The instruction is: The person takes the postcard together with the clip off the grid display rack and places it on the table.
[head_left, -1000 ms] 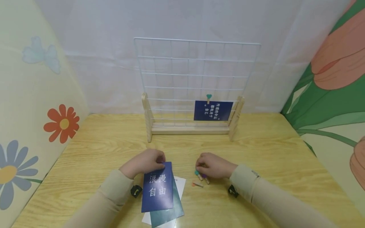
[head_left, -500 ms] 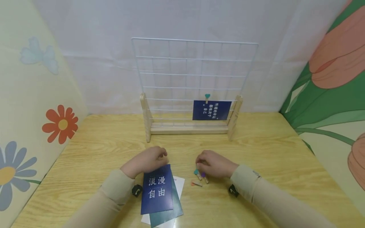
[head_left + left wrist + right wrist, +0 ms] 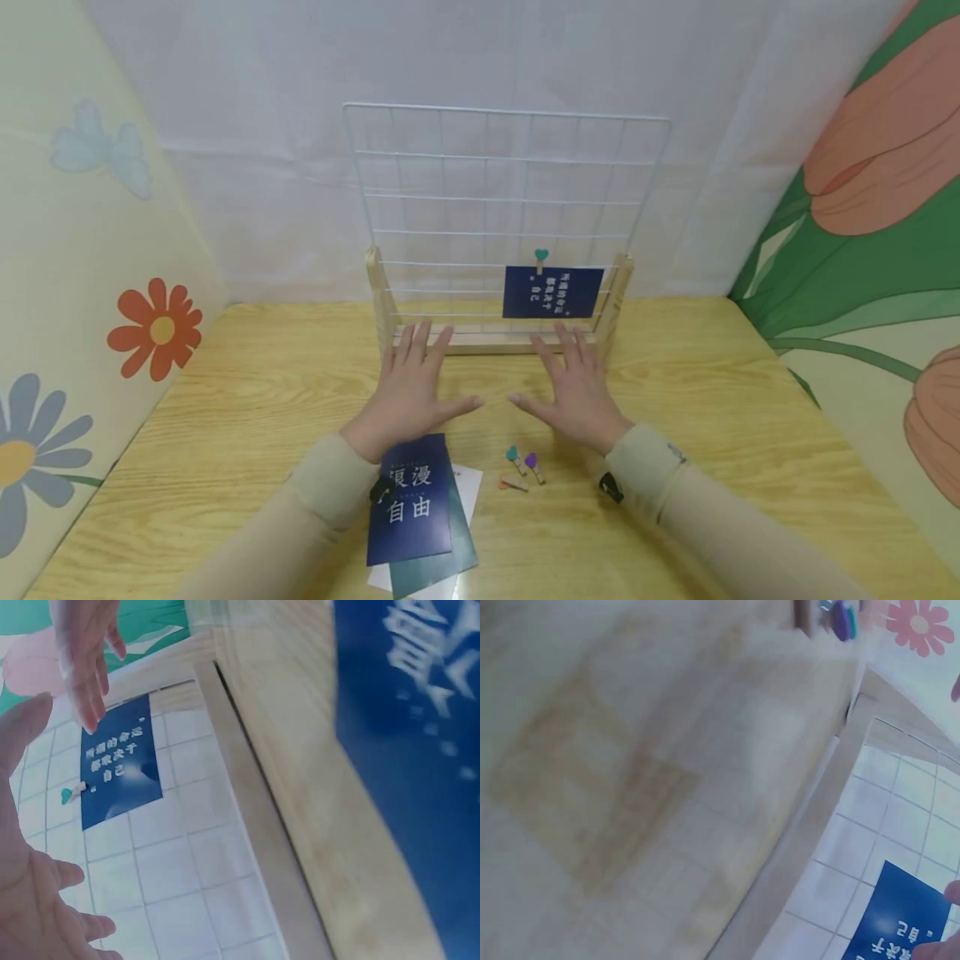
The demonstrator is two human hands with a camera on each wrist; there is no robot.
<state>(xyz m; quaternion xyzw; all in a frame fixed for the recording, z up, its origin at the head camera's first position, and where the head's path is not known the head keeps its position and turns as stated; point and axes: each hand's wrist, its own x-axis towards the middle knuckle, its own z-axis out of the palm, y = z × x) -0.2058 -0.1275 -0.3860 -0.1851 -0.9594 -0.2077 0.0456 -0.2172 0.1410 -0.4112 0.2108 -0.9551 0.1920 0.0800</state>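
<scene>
Both hands reach forward with fingers spread, holding nothing. My left hand (image 3: 408, 396) is above the table between the dark blue card (image 3: 408, 533) and the wire grid rack (image 3: 450, 200); its wrist overlaps the card's top edge in the head view. My right hand (image 3: 581, 396) is in front of the rack's right half. A blue card with white characters (image 3: 551, 293) hangs sideways on the grid from a teal heart clip (image 3: 542, 257). Nearer me lie three small heart clips: teal (image 3: 513, 454), purple (image 3: 532, 462) and orange (image 3: 510, 482).
Beneath the dark blue card lie a green card (image 3: 450, 567) and a white card (image 3: 468, 483), partly covered. The rack stands on a wooden base (image 3: 487, 344) at the back of the wooden table (image 3: 262, 400). Flower-printed panels (image 3: 847, 292) flank both sides.
My left hand has let go of the dark blue card and moved forward. My right hand has left the loose clips and moved forward too. Both sets of fingers have spread.
</scene>
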